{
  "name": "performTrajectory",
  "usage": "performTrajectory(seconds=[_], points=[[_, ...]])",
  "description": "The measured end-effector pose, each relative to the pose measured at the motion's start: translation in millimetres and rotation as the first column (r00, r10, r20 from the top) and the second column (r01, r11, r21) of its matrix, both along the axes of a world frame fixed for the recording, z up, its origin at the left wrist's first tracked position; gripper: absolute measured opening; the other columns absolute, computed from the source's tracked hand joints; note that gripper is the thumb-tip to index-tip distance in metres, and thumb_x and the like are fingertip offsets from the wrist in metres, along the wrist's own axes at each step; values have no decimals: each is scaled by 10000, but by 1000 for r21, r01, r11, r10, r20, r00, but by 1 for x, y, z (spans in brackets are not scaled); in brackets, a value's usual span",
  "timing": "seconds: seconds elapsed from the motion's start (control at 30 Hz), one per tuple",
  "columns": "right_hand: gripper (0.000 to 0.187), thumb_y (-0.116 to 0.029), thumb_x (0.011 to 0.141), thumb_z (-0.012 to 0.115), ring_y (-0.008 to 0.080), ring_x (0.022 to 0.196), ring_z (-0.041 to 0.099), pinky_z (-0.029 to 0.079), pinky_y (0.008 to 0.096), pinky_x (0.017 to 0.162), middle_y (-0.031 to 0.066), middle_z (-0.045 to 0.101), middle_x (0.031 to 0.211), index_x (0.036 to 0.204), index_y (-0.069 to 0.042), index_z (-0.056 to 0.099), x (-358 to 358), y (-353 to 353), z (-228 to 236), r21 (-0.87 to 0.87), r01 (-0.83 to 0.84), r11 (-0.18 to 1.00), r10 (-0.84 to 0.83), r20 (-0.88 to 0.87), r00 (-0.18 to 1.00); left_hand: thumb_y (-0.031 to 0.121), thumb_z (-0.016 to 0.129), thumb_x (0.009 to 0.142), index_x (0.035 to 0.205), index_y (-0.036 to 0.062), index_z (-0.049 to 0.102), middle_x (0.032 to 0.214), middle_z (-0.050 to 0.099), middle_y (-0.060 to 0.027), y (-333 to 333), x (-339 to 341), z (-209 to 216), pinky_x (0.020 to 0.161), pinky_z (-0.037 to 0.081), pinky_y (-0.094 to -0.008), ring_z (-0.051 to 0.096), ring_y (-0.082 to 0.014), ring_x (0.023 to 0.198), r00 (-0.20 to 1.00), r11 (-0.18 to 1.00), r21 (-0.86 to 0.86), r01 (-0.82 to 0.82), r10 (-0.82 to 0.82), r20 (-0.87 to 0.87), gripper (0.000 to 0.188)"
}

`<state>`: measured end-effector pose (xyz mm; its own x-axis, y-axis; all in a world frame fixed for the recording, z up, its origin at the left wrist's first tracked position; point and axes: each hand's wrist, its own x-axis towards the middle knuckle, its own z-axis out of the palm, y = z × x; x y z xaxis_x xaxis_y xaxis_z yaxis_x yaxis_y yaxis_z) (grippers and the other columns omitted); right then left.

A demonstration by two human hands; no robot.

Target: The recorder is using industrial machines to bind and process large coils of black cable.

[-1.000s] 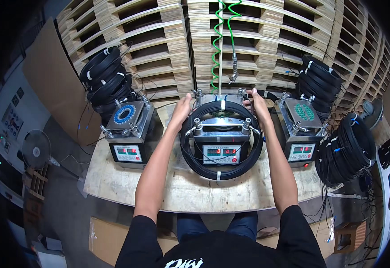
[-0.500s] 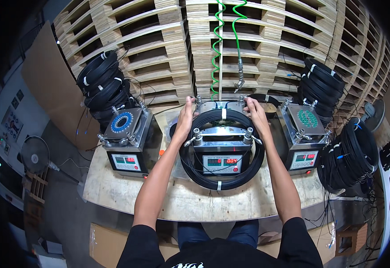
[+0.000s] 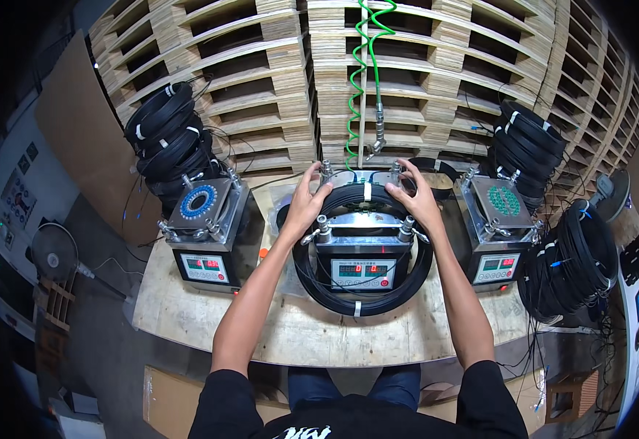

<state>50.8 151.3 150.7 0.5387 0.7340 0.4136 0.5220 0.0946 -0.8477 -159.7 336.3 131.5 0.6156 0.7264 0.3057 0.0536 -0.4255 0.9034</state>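
A black cable coil with white ties hangs around the front of the middle polishing-type machine, which has a metal clamp plate and a lit display panel. My left hand is at the machine's back left corner post, fingers stretched up and thumb apart, close to the top of the coil. At the back right post, my right hand mirrors it, its thumb pointing inward over the coil. Whether the fingertips press the posts or the plate I cannot tell.
Similar machines stand left with a blue connector ring and right with green connectors. Black cable coils are piled at back left, back right and right. A green air hose dangles before wooden pallets.
Both thumbs have come inward over the coil's top, and the fingers are more bent. The hanging hose has swung left. The middle display reads differently.
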Motion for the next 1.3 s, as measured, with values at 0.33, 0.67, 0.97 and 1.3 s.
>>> performTrajectory(seconds=[0.33,0.67,0.97,1.3], points=[[777,-705,984,359,189,874,624,497,297,808,153,559,1195,1498,-127,434,6,-3,-3,74,96,993,-74,-260,963,451,504,1021,1574,112,276,1484,440,-198,-6,-10,7,1133,317,-357,416,-292,1386,970,972,-104,212,-197,140,688],[880,-808,927,315,98,731,501,445,236,689,77,540,1049,1557,-194,351,27,12,1,-67,-126,990,76,-502,862,710,281,995,1596,161,223,1482,415,-192,-3,2,39,948,467,-404,479,-272,1265,997,918,-389,-78,66,-44,816],[828,-779,955,256,100,692,586,365,239,573,30,590,938,1449,-165,507,41,21,-18,-21,42,999,-47,-492,869,609,322,1041,1486,55,411,1383,528,-180,8,21,10,881,520,-384,553,-291,1189,979,977,-198,-76,111,172,716],[875,-796,945,233,106,629,579,398,222,550,72,651,990,1496,-155,457,33,21,-15,-28,21,999,-32,-504,863,700,259,1010,1338,50,540,1107,551,-157,19,18,0,872,465,-354,523,-208,1006,980,982,-108,-154,166,111,781]])
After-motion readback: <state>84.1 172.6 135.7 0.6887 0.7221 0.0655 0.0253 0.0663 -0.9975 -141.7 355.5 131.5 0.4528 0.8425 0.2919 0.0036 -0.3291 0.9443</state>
